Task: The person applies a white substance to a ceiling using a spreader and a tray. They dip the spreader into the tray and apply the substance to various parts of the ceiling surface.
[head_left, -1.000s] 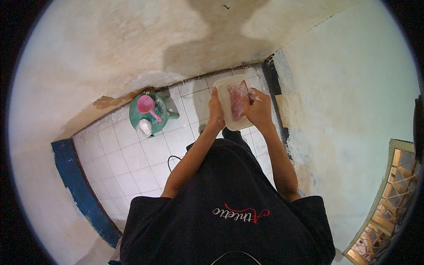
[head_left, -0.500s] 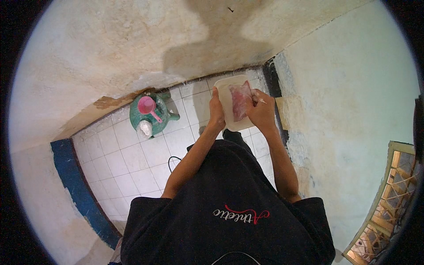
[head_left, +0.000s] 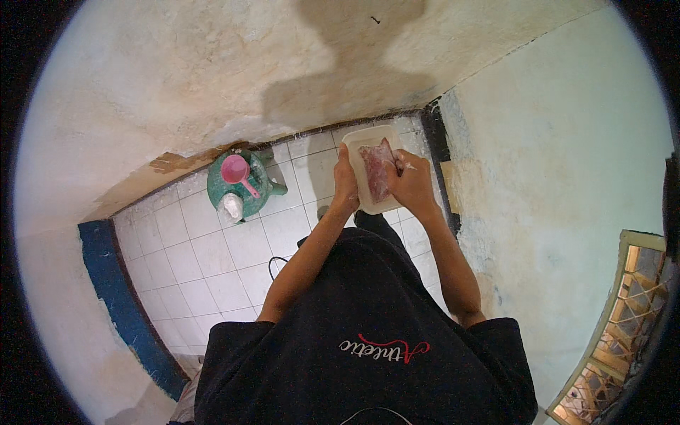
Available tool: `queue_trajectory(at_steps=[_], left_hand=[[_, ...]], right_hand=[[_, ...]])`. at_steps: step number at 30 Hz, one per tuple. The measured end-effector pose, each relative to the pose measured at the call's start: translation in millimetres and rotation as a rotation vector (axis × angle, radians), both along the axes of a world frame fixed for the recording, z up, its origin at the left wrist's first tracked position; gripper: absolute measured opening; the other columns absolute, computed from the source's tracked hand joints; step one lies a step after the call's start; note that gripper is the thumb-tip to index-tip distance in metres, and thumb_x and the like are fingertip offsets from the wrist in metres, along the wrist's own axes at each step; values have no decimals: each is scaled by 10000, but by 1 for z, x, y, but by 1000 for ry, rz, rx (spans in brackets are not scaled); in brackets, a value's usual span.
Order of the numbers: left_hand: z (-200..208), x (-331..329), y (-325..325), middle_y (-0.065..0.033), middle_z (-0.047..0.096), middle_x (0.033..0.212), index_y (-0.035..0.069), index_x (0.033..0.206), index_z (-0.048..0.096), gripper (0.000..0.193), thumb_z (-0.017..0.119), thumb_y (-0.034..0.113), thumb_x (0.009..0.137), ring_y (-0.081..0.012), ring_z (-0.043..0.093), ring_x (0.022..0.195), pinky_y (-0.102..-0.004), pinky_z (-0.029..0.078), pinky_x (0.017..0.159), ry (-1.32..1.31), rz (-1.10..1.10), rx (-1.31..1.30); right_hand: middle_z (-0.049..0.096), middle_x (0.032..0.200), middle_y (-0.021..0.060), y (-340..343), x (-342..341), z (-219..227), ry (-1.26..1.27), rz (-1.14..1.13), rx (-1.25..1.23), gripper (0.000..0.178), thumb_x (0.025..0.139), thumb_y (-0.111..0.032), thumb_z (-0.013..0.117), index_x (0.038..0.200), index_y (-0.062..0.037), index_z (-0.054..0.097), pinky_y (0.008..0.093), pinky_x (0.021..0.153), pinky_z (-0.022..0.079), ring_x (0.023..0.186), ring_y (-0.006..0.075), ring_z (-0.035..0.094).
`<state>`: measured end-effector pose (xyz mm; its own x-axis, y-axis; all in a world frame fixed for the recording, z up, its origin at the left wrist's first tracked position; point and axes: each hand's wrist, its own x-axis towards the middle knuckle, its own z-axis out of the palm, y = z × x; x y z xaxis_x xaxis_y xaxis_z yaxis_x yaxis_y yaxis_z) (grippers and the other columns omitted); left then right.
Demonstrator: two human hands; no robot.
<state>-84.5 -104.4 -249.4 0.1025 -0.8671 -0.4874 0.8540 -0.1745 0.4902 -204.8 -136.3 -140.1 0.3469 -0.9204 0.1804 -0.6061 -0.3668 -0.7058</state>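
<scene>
A cream-coloured shallow plastic tray [head_left: 367, 136] is held up in front of me, above the tiled floor. Gripping its left rim is my left hand [head_left: 346, 183], thumb up along the edge. My right hand [head_left: 412, 183] is closed on a flat reddish-pink scraper [head_left: 375, 170] smeared with white, which lies over the inside of the tray. White paste marks the knuckles of that hand. What the tray holds beneath the scraper is mostly hidden.
On the left, a green plastic stool [head_left: 219, 180] carries a pink dipper [head_left: 236, 169] and an opened bag of white powder [head_left: 231, 207]. Stained walls [head_left: 177, 85] meet in a corner ahead. A latticed window frame [head_left: 616, 333] is at the lower right. White tiles [head_left: 212, 255] cover the floor.
The scraper has shifted left and slightly down inside the tray, along with my right hand. My left hand keeps its hold on the tray. The dipper and bag have stayed put.
</scene>
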Motion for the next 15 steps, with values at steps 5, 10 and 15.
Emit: queue_trajectory(at_steps=[5,10,15], left_hand=[[0,0,2,-123,634,1012,7,1184,547,667,271,578,980,-216,648,892,-366,561,761,26,40,-19],[2,1,1,-119,632,1001,7,1170,551,654,271,569,984,-204,646,874,-362,561,747,-16,73,19],[-4,3,-8,-123,631,1005,3,1181,541,652,263,560,988,-205,648,872,-358,564,752,12,76,-27]], right_hand=[[553,593,183,5,5,-5,-48,-12,41,129,799,-65,624,734,32,568,335,473,398,467,184,487],[545,585,167,-3,4,-4,-23,35,-36,137,799,-60,618,729,41,558,324,475,403,475,168,497],[547,596,175,-16,5,-4,12,49,111,139,811,-76,605,745,43,575,321,488,412,515,123,505]])
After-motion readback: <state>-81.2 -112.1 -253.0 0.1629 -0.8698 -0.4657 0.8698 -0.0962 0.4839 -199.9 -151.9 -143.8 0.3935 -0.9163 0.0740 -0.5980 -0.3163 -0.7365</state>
